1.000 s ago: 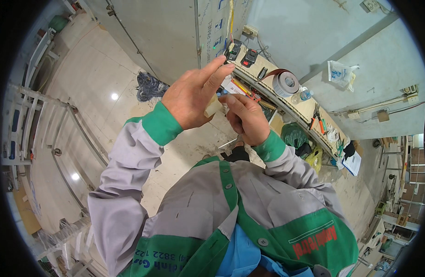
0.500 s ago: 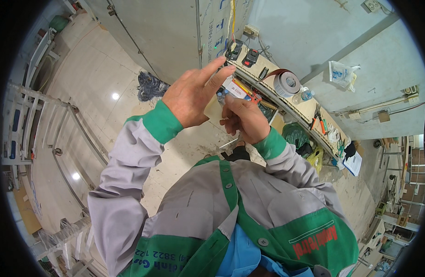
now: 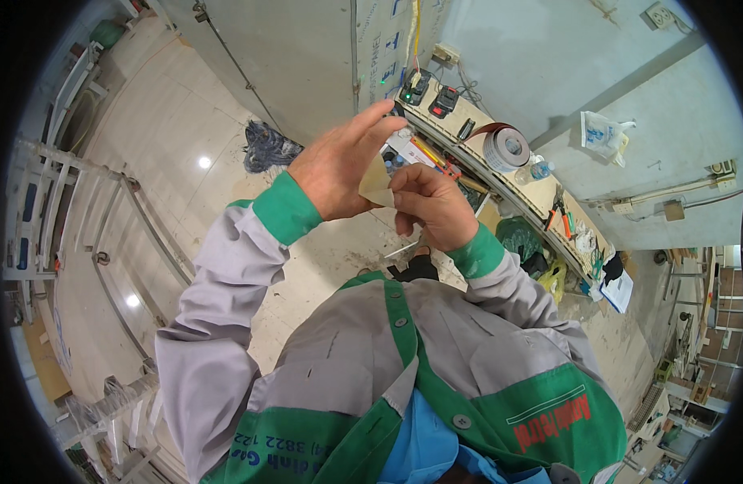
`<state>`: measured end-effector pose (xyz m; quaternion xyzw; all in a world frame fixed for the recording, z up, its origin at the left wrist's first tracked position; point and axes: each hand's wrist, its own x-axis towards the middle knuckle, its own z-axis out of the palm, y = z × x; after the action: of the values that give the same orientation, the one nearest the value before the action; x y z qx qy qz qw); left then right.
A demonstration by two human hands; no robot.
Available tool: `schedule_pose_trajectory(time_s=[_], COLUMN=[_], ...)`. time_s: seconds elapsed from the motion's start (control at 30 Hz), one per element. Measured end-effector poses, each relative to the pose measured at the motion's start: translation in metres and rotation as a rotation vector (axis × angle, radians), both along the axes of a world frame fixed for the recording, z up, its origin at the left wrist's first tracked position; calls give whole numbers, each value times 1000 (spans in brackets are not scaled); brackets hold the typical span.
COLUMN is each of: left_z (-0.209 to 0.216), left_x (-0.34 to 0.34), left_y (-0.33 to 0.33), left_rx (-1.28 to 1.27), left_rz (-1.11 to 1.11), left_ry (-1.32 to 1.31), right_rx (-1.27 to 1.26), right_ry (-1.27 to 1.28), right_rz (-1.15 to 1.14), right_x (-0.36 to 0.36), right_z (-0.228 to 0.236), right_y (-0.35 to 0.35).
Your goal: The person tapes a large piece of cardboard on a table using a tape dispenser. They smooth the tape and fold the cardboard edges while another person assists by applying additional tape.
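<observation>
A thin, pale yellowish piece (image 3: 377,184), sheet-like, spans the gap between my two hands in front of my chest. My right hand (image 3: 437,208) pinches its right edge between thumb and fingers. On the other side, my left hand (image 3: 329,169) is raised with its fingers stretched out and parted from the thumb. The piece's left edge meets the inner side of that hand; how it is held there is hidden. What the piece is made of is not plain.
A narrow shelf (image 3: 563,226) runs along the right, carrying two tool batteries (image 3: 445,101), an abrasive-looking roll (image 3: 507,148), a plastic bottle (image 3: 541,168) and orange-handled pliers (image 3: 557,214). Plastic bags (image 3: 518,236) sit below. Dark bundled material (image 3: 268,148) lies on the floor, and metal racks (image 3: 113,181) stand left.
The pale piece has come into view between my hands. My right fingers have shifted slightly and now pinch its edge, while my left hand stays raised in nearly the same place.
</observation>
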<state>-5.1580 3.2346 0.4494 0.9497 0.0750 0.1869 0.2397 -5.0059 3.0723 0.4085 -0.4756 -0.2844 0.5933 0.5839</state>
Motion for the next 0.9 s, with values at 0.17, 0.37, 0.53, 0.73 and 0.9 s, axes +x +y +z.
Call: schedule_pose_trajectory(time_s=[0.17, 0.37, 0.53, 0.73, 0.9], left_z=[-16, -43, -55, -53, -36], left_x=[-3, -11, -15, -8, -16], left_y=[5, -7, -5, -12, -19], left_rx=[30, -176, 56, 140, 67], left_rz=[-95, -28, -16, -84, 10], left_ry=[-136, -201, -265, -521, -272], right_rx=[47, -83, -144, -125, -92], right_ry=[55, -37, -61, -129, -95], right_rz=[-84, -37, -46, -120, -96], right_x=[9, 20, 17, 11, 16], right_z=[8, 24, 22, 23, 31], right_y=[-1, -2, 1, -3, -9])
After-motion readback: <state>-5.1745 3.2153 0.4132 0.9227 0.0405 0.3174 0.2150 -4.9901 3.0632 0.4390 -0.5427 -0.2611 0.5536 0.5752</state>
